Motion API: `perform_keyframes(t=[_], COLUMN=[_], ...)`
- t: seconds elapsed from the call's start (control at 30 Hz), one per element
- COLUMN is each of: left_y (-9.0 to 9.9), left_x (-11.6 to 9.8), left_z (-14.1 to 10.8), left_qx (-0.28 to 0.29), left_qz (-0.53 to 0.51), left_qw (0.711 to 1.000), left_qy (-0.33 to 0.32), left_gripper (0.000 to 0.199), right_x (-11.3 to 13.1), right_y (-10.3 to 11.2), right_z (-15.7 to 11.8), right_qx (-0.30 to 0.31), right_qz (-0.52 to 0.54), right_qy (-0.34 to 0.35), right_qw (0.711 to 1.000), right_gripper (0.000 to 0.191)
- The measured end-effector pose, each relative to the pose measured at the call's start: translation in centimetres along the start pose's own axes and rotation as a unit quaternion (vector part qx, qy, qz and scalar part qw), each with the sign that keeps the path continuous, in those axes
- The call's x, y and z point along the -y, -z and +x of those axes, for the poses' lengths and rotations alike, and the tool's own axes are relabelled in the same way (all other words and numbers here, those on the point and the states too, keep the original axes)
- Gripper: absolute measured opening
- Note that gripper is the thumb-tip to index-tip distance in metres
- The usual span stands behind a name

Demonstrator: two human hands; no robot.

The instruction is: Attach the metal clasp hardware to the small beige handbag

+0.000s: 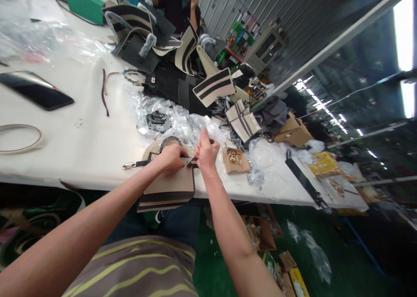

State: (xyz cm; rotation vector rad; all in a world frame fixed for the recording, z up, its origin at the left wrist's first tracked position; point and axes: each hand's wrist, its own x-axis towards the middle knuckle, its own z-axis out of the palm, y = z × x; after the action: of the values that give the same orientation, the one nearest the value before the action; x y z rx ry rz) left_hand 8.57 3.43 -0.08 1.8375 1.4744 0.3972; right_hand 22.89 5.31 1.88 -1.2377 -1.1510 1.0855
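A beige handbag (172,184) with dark trim lies at the table's front edge and overhangs it. My left hand (172,158) is closed on the bag's upper edge, its fingertips partly hidden. Just to the right, my right hand (206,152) is wrapped in a fist around a small dark hand tool (193,161). The tool's tip points at the bag's edge beside my left fingers; its exact kind is hidden by the fist. A dark strap end with a metal clasp (129,165) sticks out on the left of the bag.
Right of my hands stands a small carton of gold-coloured metal fittings (234,157). Clear plastic wrap (176,121) lies behind the bag, with striped bag panels (214,87) beyond. A dark phone (35,90) lies at left. Across the table is another person (174,5).
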Motion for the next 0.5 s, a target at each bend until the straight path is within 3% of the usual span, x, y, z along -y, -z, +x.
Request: perform_keyframes(t=[0.1,0.27,0.4,0.5], left_y=[0.0,0.1,0.1,-0.1], left_x=[-0.1,-0.1,-0.1,0.0], left_z=[-0.1,-0.2,0.0,0.2], left_qx=[-0.004,-0.005,-0.001,-0.005], left_qz=[-0.009,-0.023,-0.029,-0.035], left_qw=[1.0,1.0,1.0,0.999], left_qy=[0.001,0.002,0.007,0.02], left_gripper=[0.045,0.051,0.048,0.05], right_x=[0.5,0.2,-0.4,-0.8], right_y=[-0.4,-1.6,-2.4,-2.2], right_z=[2.7,4.5,4.0,2.1], right_qx=[-0.041,-0.026,0.004,0.024], right_qz=[0.056,0.031,-0.028,-0.077], right_qy=[-0.045,-0.095,-0.045,0.014], right_qw=[0.997,0.995,0.999,0.997], right_gripper=[0.071,0.069,0.068,0.067])
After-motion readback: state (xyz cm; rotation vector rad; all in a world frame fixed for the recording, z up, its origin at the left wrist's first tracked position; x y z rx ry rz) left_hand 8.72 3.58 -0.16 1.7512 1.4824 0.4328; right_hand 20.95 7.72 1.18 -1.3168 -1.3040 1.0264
